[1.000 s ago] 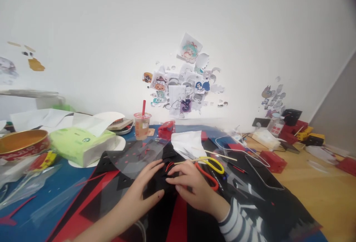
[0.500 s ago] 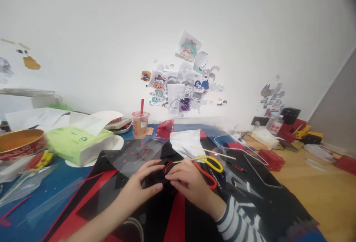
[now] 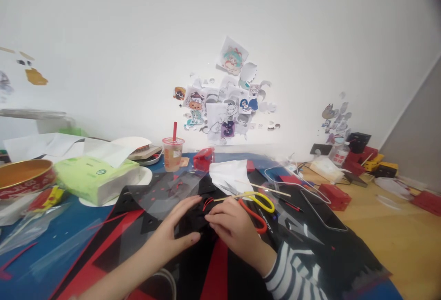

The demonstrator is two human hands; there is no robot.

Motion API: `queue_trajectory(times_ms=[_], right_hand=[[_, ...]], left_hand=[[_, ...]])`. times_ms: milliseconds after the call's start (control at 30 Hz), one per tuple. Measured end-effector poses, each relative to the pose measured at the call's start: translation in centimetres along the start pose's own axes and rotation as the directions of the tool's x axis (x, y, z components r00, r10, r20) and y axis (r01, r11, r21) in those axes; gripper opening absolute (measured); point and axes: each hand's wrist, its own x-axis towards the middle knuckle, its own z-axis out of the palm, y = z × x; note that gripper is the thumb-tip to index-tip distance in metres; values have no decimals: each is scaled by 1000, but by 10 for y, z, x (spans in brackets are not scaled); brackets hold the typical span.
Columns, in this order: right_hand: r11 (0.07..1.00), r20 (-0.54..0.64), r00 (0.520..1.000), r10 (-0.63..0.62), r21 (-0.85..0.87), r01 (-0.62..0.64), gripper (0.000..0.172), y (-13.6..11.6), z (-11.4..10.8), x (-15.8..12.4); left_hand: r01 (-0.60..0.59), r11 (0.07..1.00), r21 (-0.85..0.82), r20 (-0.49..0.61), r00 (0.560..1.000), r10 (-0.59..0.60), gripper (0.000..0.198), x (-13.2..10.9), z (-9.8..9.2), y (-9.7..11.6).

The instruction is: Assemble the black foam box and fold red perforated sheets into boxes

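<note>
My left hand (image 3: 174, 233) lies at the middle of the work surface, thumb and fingers spread apart around dark material. Its fingertips are beside a small black piece (image 3: 195, 215), which blends into the black sheet below. Facing it, my right hand (image 3: 234, 231) has thumb and fingertips pinched together at the right side of that black piece; what sits between them is hidden. A thin red loop (image 3: 207, 204) shows between the hands. Scissors with one yellow and one orange handle (image 3: 264, 202) lie just beyond my right hand, near thin wooden sticks (image 3: 270, 189).
White paper (image 3: 229, 173) and a drink cup with a red straw (image 3: 173, 153) stand farther back. A phone (image 3: 324, 210) lies to the right. On the left are a green tissue pack (image 3: 98, 176) and a red tin (image 3: 25, 178). A tape roll (image 3: 168, 281) is nearest me.
My left hand has drawn slightly left and its fingers have come a little away from the black piece. My right hand keeps its pinch. The whole view has shifted slightly.
</note>
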Motion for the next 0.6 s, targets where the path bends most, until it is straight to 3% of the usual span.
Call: queue_trajectory(times_ms=[133, 367, 600], right_hand=[[999, 24, 1000, -20, 36, 20, 21, -1, -3, -2], [997, 89, 996, -19, 73, 13, 21, -1, -9, -3], [999, 99, 995, -29, 47, 25, 19, 3, -5, -6]], left_hand=[[41, 998, -48, 15, 999, -41, 73, -2, 0, 1], [-19, 998, -54, 18, 1000, 20, 60, -3, -1, -7], [49, 990, -131, 27, 999, -45, 70, -2, -4, -2]])
